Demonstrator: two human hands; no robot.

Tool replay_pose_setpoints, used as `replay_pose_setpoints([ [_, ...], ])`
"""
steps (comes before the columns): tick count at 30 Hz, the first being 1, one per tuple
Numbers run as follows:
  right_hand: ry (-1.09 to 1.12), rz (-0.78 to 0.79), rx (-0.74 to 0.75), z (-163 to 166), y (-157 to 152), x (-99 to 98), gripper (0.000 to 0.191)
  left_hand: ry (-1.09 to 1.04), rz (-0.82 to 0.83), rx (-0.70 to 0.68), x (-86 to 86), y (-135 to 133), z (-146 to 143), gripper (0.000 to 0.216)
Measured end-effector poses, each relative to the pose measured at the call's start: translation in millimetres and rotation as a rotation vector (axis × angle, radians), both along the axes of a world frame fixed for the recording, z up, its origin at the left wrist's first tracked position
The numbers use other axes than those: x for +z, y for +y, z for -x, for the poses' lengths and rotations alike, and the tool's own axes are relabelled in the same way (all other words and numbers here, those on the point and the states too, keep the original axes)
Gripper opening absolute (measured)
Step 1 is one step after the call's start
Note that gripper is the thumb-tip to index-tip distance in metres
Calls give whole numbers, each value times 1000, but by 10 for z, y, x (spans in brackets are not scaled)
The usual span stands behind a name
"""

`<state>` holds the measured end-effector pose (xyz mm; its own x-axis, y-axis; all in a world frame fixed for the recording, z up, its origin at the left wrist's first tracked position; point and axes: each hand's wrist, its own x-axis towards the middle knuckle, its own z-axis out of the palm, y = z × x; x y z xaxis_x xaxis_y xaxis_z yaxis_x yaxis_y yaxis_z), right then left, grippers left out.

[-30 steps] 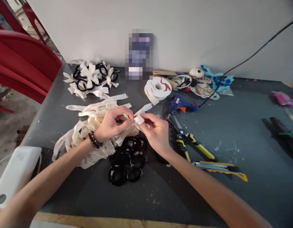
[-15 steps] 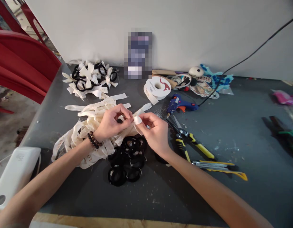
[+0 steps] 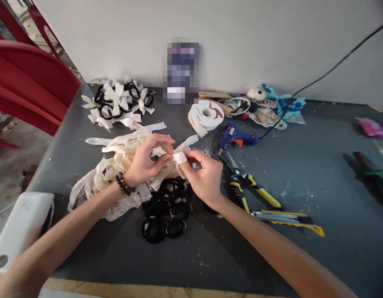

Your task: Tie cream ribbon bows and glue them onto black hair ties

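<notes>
A short piece of cream ribbon (image 3: pixel 179 157) is stretched between my two hands, above the middle of the table. My left hand (image 3: pixel 148 159), with a dark bead bracelet at the wrist, pinches the ribbon's left end between thumb and forefinger. On the other side my right hand (image 3: pixel 205 174) is closed on the ribbon, which curves over its thumb. Beneath my left hand lies a heap of loose cream ribbon strips (image 3: pixel 101 178), some with printed letters. Several black hair ties (image 3: pixel 165 215) sit just below both hands, partly hidden by the right one.
Ribbon bows on black hair ties (image 3: pixel 118 99) are piled at the back left. A ribbon spool (image 3: pixel 206 114), a blue glue gun (image 3: pixel 236 135) with a black cable, scissors (image 3: pixel 241 173) and a yellow cutter (image 3: pixel 284 217) lie rightward. A white power bank (image 3: pixel 22 231) is at the left edge.
The ribbon between my fingers shows wider and flatter now, looped over my right thumb. My left fingers have parted slightly, and both hands stay in nearly the same place.
</notes>
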<state>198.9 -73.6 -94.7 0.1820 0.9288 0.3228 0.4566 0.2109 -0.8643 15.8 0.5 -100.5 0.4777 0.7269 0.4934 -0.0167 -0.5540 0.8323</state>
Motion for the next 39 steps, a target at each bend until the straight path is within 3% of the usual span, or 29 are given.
replay_pose_setpoints([
  [4,12,33,-13,-4,14,-17,7,44,-52,-11,32,-25,-8,29],
  [11,-28,-71,19,-14,18,-9,5,48,18,21,70,-97,-11,40],
  [15,-62,-85,22,-19,6,-21,6,-19,17,0,39,-75,-7,30],
  [22,-24,-99,0,-13,16,-9,3,23,-144,88,70,-23,-25,14],
  [33,14,-61,-5,-13,24,-2,7,-26,38,35,80,-52,-27,18],
  [39,176,127,41,-18,51,28,17,-61,95,-26,56,-15,-19,23],
])
